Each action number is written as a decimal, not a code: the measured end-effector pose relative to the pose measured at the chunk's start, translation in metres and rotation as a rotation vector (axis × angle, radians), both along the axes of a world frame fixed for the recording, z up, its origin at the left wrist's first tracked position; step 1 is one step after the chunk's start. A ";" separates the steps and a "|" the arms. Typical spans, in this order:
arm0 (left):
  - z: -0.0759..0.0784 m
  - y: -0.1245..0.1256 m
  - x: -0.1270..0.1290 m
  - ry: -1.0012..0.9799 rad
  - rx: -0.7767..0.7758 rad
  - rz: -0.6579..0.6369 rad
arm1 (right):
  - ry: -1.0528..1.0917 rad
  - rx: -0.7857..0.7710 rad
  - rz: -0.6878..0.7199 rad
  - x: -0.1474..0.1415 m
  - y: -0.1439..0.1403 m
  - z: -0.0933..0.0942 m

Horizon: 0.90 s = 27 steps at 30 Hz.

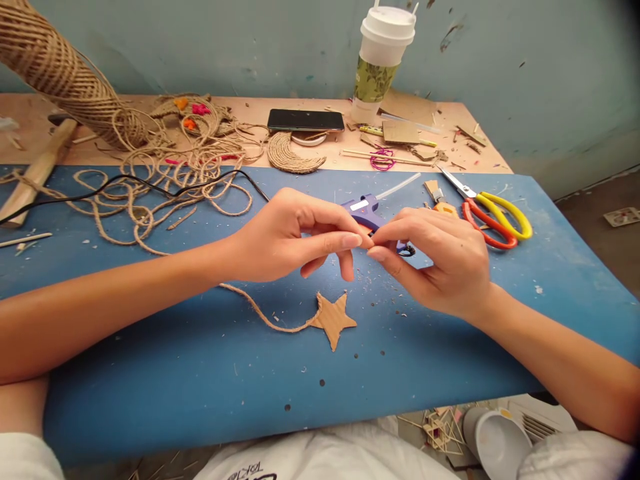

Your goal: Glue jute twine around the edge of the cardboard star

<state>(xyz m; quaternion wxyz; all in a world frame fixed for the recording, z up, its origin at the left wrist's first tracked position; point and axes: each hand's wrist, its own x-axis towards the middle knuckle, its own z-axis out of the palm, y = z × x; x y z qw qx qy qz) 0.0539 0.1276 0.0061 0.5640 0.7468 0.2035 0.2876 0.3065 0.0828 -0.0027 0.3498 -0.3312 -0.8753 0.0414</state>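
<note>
White cloth (320, 460) lies nearest, below the blue board (200, 373). A cardboard star (334, 319) rests flat on the board, twine (265, 317) touching its left point. Above it, left hand (285, 237) and right hand (440, 263) meet fingertip to fingertip, both pinched; what they hold is too small to tell. Glue gun (365, 210) lies just behind; scissors (493, 213) to the right.

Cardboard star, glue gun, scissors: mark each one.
cardboard star (334, 319), head view, centre of its face.
glue gun (364, 211), head view, purple body.
scissors (495, 217), head view, handles.
</note>
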 end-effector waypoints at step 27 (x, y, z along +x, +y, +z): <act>0.000 -0.037 -0.002 0.429 1.243 0.014 | -0.199 -0.145 -0.362 0.006 0.008 -0.003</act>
